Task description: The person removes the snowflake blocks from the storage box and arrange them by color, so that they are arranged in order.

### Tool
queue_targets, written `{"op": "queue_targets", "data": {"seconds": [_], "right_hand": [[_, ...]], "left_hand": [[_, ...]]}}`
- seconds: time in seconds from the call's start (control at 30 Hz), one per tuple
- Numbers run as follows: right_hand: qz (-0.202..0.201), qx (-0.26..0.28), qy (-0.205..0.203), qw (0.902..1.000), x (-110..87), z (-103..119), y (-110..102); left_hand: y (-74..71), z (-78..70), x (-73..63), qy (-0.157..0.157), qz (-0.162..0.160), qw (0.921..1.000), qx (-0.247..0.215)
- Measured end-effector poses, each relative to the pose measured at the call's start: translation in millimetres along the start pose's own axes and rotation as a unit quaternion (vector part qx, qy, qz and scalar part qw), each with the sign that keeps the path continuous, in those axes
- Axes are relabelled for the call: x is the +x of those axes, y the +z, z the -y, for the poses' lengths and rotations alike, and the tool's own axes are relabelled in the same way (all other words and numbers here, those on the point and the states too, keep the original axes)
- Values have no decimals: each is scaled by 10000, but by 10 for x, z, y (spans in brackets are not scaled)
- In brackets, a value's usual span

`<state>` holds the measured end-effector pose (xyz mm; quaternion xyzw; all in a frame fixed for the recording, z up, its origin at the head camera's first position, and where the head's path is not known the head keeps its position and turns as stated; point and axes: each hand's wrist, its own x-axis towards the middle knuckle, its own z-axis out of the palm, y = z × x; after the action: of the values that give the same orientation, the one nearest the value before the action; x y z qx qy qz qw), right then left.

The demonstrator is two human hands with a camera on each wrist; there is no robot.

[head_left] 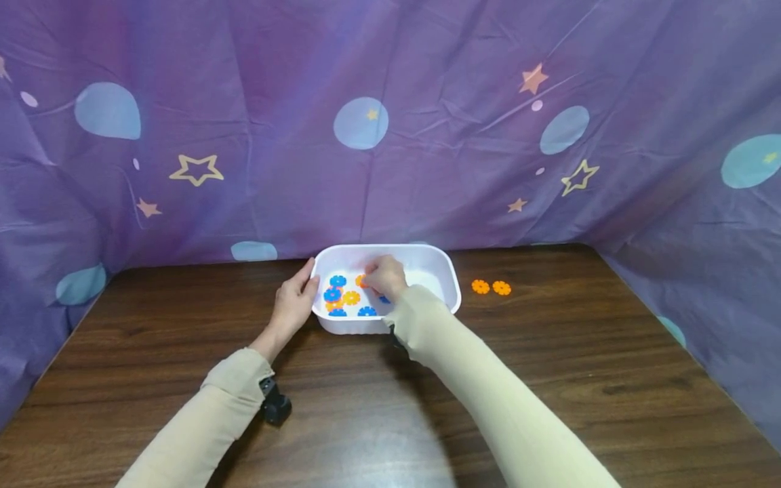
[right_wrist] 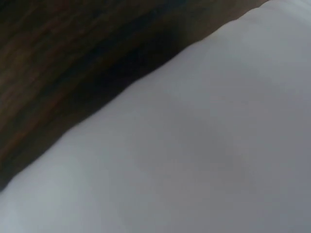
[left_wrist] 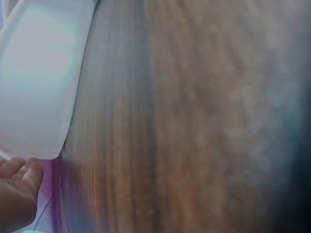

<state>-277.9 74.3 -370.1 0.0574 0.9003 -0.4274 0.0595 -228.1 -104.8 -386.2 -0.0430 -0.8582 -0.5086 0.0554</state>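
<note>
A white plastic basin (head_left: 354,326) stands on the table, with several blue, orange and yellow flower-shaped plastic discs inside, mostly toward its left half. My left hand (head_left: 293,300) rests against the basin's left end, thumb by the rim. In the left wrist view, the fingers (left_wrist: 30,175) of that hand look fairly straight and touch the basin's end. Inside the basin, my right hand (head_left: 387,276) reaches down with bent fingers and pinches an orange disc (head_left: 361,280); its fingertips are partly hidden. The right wrist view shows only blurred white basin wall (right_wrist: 184,145) and dark wood.
Two orange discs (head_left: 480,287) lie side by side on the brown wooden table (head_left: 342,407), right of the basin. A purple cloth (head_left: 427,183) with stars and planets hangs behind the table and along its sides.
</note>
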Motion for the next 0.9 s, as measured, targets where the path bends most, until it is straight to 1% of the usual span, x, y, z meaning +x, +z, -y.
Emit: {"op": "queue_targets", "data": {"seconds": [0.27, 0.53, 0.7, 0.9], "right_hand": [[54, -481, -230, 9986, 15, 4, 25], [25, -1108, -371, 9931, 5, 6, 29], [37, -1497, -441, 9877, 13, 4, 22], [97, -1738, -381, 9840, 31, 7, 25]], "left_hand": [[9, 22, 7, 90, -162, 9998, -31], [21, 19, 7, 66, -139, 9999, -66], [23, 18, 12, 35, -125, 9999, -60], [21, 21, 15, 11, -106, 9999, -48]]}}
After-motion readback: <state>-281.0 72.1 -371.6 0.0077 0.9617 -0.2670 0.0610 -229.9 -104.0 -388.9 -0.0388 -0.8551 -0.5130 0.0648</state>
